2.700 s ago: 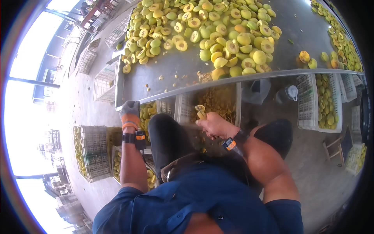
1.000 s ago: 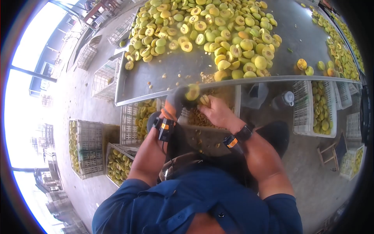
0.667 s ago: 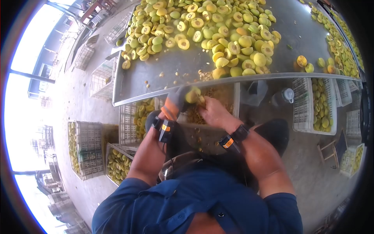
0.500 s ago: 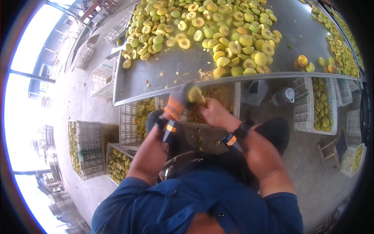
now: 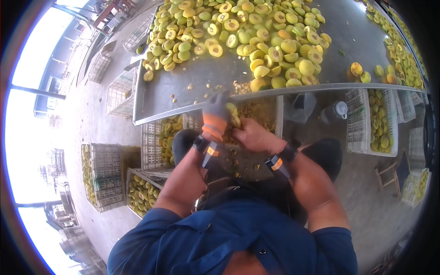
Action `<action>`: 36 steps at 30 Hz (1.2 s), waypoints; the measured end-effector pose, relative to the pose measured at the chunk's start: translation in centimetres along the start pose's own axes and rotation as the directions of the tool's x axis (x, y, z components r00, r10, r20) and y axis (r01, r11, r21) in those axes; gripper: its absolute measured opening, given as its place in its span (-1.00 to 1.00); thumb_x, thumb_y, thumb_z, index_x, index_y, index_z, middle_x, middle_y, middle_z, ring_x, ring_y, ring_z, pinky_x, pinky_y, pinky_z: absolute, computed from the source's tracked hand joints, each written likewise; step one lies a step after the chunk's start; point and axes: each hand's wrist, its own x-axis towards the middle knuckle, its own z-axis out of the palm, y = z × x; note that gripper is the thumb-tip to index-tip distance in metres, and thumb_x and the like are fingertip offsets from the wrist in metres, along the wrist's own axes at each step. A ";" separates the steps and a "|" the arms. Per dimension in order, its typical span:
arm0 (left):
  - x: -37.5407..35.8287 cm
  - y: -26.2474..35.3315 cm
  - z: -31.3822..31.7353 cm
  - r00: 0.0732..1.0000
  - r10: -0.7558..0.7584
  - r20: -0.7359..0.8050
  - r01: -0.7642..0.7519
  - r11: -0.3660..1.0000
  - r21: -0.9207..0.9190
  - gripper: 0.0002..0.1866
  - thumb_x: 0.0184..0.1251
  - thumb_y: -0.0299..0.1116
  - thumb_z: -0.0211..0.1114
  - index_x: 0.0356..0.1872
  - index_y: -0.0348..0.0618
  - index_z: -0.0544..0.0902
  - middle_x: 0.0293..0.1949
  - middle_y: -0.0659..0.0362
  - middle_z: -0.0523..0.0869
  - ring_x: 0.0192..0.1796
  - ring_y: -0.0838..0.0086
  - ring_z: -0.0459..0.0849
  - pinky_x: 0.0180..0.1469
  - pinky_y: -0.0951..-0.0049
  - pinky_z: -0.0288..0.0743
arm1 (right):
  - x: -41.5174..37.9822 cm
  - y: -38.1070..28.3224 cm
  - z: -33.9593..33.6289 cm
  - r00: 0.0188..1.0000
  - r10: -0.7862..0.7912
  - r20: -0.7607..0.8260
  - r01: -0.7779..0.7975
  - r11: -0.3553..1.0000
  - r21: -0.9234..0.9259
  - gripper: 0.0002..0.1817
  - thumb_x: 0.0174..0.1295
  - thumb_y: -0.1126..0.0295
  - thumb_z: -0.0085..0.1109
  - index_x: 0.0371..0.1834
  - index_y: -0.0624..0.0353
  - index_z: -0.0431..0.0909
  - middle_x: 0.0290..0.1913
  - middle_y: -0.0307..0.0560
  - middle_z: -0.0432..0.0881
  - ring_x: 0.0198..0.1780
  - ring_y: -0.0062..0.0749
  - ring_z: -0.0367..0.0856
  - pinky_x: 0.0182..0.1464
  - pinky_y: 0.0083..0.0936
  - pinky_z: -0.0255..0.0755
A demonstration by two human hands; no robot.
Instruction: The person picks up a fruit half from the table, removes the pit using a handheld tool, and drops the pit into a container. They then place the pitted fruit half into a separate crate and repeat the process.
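Note:
My left hand point(image 5: 216, 114), in a grey and orange glove, is closed around a yellow-green apricot half point(image 5: 232, 112) just below the table's front edge. Right against the fruit is my bare right hand point(image 5: 256, 135), its fingers pinched together; what they hold is too small and hidden to make out. Beneath both hands stands a crate point(image 5: 279, 120) with brownish bits in it. On the metal table point(image 5: 174, 89) beyond the hands lies a large heap of halved apricots point(image 5: 256, 34), some with brown pits showing.
The table's raised metal rim point(image 5: 316, 89) runs just beyond my hands. Crates of fruit halves stand at left point(image 5: 107, 174) and right point(image 5: 357, 123). A clear plastic jug point(image 5: 340, 110) is under the table. A small wooden folding stool point(image 5: 387, 176) stands on the floor at right.
My left hand has shifted slightly right and turned, so the back of its glove faces up and covers more of the apricot half. My right hand has dropped slightly and stays close to it.

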 end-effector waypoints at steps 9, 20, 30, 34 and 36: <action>-0.1 -0.3 -0.1 0.931 0.363 -0.037 -0.363 0.932 -0.013 -0.77 0.49 -0.52 0.23 0.07 -0.30 0.74 -0.09 0.01 0.84 -0.10 0.15 0.84 0.01 0.27 0.69 | -1.4 -1.6 -0.5 0.916 0.301 0.266 -0.386 0.842 0.376 -0.76 0.63 0.26 0.11 -0.06 0.21 0.65 -0.49 -0.15 0.56 -0.60 -0.39 0.53 -0.52 -0.34 0.39; -0.6 -3.9 -9.0 0.950 0.308 -0.043 -0.293 0.933 0.209 -0.71 0.40 -0.52 0.32 0.10 -0.31 0.76 -0.05 -0.05 0.86 -0.08 0.15 0.89 0.00 0.25 0.78 | -2.2 -2.9 -0.6 0.876 0.327 0.354 -0.477 0.687 0.548 -0.63 0.65 0.19 0.17 -0.38 0.00 0.34 -0.59 -0.36 0.31 -0.67 -0.63 0.29 -0.61 -0.51 0.22; 1.8 -13.4 -17.3 0.912 -0.322 -0.254 0.366 0.919 0.147 -0.70 0.42 -0.26 0.49 0.03 -0.22 0.85 0.03 0.00 0.88 0.03 0.24 0.84 0.13 0.27 0.65 | 0.1 -0.1 -0.9 0.920 0.375 0.113 -0.381 0.792 0.478 -0.74 0.58 0.29 0.22 -0.25 0.18 0.45 -0.56 -0.30 0.44 -0.68 -0.59 0.43 -0.66 -0.48 0.32; 11.8 -7.1 -10.9 0.982 -0.001 -0.191 0.036 0.982 0.184 -0.58 0.35 -0.29 0.53 0.19 -0.15 0.80 0.10 -0.04 0.85 0.13 0.14 0.84 0.24 0.24 0.66 | 1.0 -0.7 -1.0 0.924 0.379 0.055 -0.369 0.844 0.389 -0.75 0.56 0.27 0.25 -0.14 0.26 0.56 -0.51 -0.22 0.56 -0.61 -0.55 0.51 -0.56 -0.45 0.39; 17.7 -8.9 -6.9 0.977 0.206 -0.062 -0.168 0.910 0.380 -0.52 0.32 -0.30 0.53 0.27 -0.09 0.76 0.16 -0.06 0.81 0.21 0.01 0.78 0.29 0.15 0.64 | 1.4 -0.6 -0.9 0.927 0.374 0.016 -0.356 0.870 0.340 -0.73 0.53 0.26 0.27 -0.08 0.31 0.60 -0.47 -0.19 0.60 -0.53 -0.52 0.55 -0.47 -0.41 0.44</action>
